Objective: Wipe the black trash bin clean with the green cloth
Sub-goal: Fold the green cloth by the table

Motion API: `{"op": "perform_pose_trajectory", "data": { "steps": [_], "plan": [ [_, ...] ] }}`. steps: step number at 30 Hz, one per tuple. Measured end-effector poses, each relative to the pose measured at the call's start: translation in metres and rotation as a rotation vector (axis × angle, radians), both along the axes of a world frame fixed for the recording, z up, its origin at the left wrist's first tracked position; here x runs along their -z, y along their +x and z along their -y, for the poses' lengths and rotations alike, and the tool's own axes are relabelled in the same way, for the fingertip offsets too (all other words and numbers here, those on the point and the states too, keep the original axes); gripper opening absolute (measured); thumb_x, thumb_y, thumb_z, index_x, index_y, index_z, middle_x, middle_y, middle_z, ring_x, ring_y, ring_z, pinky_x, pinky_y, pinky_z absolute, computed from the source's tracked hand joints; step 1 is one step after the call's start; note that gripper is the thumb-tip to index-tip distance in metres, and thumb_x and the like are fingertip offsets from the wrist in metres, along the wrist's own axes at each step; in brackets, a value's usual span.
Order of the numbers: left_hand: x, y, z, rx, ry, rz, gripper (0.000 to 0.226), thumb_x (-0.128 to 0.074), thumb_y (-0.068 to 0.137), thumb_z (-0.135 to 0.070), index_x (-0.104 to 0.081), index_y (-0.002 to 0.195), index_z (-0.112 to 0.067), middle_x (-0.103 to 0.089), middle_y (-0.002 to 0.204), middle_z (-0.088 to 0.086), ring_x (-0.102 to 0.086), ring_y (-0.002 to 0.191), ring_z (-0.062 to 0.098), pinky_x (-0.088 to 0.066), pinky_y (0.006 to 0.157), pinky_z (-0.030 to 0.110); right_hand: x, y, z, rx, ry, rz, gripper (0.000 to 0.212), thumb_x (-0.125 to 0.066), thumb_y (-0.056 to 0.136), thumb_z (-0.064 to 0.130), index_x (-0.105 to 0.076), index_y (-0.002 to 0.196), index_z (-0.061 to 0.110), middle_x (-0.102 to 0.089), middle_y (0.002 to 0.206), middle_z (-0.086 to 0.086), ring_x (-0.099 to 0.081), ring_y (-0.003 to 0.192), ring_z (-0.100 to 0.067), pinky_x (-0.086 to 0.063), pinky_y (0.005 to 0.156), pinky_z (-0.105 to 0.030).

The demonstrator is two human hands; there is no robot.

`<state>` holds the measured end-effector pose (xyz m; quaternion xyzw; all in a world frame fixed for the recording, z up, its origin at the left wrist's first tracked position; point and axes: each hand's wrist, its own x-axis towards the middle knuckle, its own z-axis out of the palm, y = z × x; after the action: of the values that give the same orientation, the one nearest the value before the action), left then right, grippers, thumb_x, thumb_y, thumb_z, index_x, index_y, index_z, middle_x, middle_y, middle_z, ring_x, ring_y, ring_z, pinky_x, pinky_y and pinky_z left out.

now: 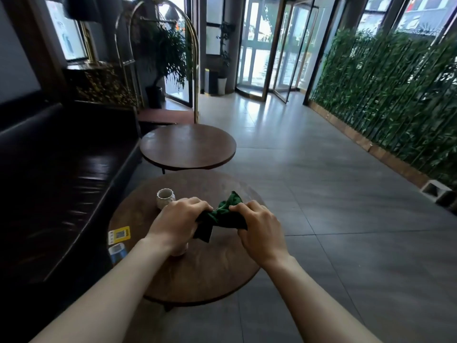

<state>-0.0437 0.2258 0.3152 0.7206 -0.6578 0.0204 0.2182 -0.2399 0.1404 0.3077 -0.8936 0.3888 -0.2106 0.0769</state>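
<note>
Both hands hold the cloth (223, 215) over the near table (197, 273): the left hand (179, 220) is closed around one bunched end, the right hand (257, 227) is closed around the other, and a loose corner hangs down between them while another sticks up. The cloth is off the table, twisted and crumpled between the hands.

No black bin can be picked out with certainty here. A dark boxy thing with a yellow strip (210, 81) stands far off near the glass doors, beside a white pot (221, 85), but it is too small to tell what it is. So the wiping looks not yet begun, and the first risk, as I judge it, is heading for the wrong object or carrying the cloth bunched, so that only a small knot of it meets the bin.

Nearer risks sit on the table. A white ribbed cup (165, 198) stands just beside the left hand, and a pale object (179, 251) shows partly under the left wrist; a sweep of the arm or the hanging corner of cloth could knock either over. The cloth could also slip if one hand lets go while it is twisted.

At the table's left edge lies a yellow card (119, 235) with what seems a square code on it, and below it a blue and white thing (118, 252). Any writing on them is too blurred to read, and no brand is legible anywhere
</note>
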Motion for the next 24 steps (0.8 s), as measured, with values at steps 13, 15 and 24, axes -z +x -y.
{"op": "perform_pose_trajectory", "data": {
  "steps": [13,15,24],
  "plan": [
    [-0.027,-0.125,-0.101,-0.09,-0.104,0.096,0.04,-0.072,0.079,-0.004,-0.073,0.114,-0.024,-0.073,0.113,-0.006,-0.069,0.103,0.024,-0.059,0.081,0.043,-0.022,-0.112,-0.083,-0.12,-0.043,0.058,0.052,-0.066,0.086,0.006,-0.065,0.133,0.028,-0.064,0.118,-0.002,-0.061,0.105,-0.029,-0.056,0.08,-0.042],
    [-0.027,-0.144,-0.114,-0.095,-0.088,0.08,0.041,-0.07,0.08,-0.004,-0.073,0.115,-0.024,-0.073,0.114,-0.006,-0.068,0.103,0.026,-0.058,0.083,0.043,-0.02,-0.128,-0.093,-0.124,-0.032,0.062,0.053,-0.067,0.085,0.005,-0.065,0.133,0.028,-0.064,0.118,-0.002,-0.061,0.104,-0.029,-0.055,0.08,-0.042],
    [-0.018,-0.179,-0.142,-0.087,-0.069,0.058,0.042,-0.071,0.078,-0.004,-0.071,0.114,-0.026,-0.071,0.116,-0.01,-0.067,0.105,0.024,-0.058,0.085,0.043,-0.011,-0.167,-0.123,-0.125,0.02,0.079,0.054,-0.067,0.086,0.004,-0.064,0.135,0.027,-0.063,0.119,-0.002,-0.06,0.106,-0.028,-0.055,0.084,-0.045]
  ]
}}
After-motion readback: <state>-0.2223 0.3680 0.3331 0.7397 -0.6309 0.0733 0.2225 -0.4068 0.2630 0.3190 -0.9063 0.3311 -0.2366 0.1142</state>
